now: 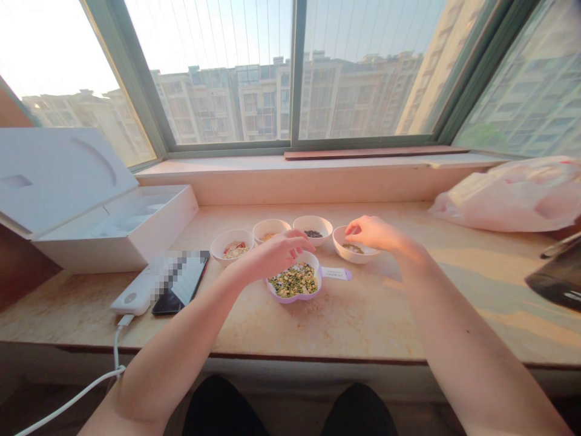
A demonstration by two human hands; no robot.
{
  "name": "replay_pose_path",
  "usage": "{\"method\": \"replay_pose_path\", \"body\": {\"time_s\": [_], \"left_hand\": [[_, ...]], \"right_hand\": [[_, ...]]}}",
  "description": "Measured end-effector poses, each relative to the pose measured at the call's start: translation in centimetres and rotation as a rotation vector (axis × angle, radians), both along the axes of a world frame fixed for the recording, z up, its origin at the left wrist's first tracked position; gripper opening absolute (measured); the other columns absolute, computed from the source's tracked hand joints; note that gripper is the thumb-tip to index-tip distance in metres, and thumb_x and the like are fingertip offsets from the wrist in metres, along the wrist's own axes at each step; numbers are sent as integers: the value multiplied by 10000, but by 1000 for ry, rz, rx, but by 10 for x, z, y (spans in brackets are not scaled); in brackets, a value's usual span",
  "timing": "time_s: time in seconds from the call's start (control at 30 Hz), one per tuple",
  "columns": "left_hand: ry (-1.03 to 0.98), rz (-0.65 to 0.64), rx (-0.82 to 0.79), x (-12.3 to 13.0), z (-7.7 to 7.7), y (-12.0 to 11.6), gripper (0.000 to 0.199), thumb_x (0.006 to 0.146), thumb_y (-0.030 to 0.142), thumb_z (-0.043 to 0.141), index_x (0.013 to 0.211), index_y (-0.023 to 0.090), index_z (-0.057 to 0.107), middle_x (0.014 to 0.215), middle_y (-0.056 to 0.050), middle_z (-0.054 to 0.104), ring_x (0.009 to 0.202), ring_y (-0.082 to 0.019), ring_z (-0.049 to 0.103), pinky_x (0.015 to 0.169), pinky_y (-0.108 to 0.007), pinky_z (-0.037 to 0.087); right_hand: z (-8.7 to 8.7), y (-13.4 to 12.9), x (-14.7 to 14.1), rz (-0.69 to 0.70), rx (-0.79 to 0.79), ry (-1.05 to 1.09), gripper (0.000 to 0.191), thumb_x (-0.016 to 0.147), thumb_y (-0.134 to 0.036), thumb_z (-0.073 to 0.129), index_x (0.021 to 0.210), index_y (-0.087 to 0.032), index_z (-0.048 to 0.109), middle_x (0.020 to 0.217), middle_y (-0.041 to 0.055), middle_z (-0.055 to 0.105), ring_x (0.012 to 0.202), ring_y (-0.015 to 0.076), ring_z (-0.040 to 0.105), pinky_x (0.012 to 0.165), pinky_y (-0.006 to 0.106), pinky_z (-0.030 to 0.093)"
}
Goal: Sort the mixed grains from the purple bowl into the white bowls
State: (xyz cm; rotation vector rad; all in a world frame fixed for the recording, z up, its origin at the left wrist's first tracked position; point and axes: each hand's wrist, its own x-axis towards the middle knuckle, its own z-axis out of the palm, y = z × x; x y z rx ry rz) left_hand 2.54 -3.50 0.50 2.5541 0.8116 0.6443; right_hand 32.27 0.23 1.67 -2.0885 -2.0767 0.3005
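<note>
My left hand [287, 247] hovers over the back of a purple-rimmed bowl [297, 298] with a short handle. Its fingers are loosely bent and apart, and no item shows in them. Green, yellow and pale beans [294, 281] lie mixed in that bowl. At the right, my right hand [373, 232] reaches over a white bowl [355, 257] with a few small greenish beans. Its fingertips are drawn together above the bowl; anything between them is too small to make out.
Behind stand white bowls with pale, reddish pieces [236, 249], tan contents [269, 237] and black beans [313, 234]. An open white box [122, 233], power bank [143, 290] and phone [184, 287] lie left. A plastic bag [512, 197] and dark object [556, 275] are right.
</note>
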Motion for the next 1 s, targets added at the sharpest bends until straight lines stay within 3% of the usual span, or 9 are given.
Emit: {"method": "replay_pose_path", "body": {"time_s": [0.33,0.43,0.6,0.8,1.0], "left_hand": [[-57,17,-3,3,-5,0,484,877,-29,477,1227,229,689,1353,-60,627,961,-114,682,930,-293,589],[-144,55,53,6,-7,-1,452,891,-27,502,1222,222,682,1354,-68,617,957,-109,691,942,-293,593],[-278,103,190,9,-10,4,285,937,70,610,1181,200,680,1328,-77,619,855,-86,716,891,-278,619],[-292,63,330,6,-15,12,258,920,60,652,1133,202,685,1316,-57,632,778,-61,715,822,-254,624],[-244,82,359,4,-11,9,295,928,52,602,1157,224,674,1344,-64,624,975,-129,723,896,-299,613]], "right_hand": [[11,-10,-18,20,58,98,216,819,-320,692,958,-212,817,1031,78,803,888,227,710,697,282,485],[12,-16,-29,168,35,322,246,855,-386,673,950,-213,818,953,58,796,816,204,690,690,280,490],[5,-31,-57,494,-235,603,455,879,-636,642,918,-212,801,708,17,698,584,133,570,575,261,451],[-10,-34,-86,490,-289,884,479,816,-659,722,812,-182,764,746,49,711,568,114,561,508,247,418],[-18,-29,-88,447,-215,1003,475,772,-646,764,825,-174,763,830,76,723,607,120,547,486,252,358]]}}
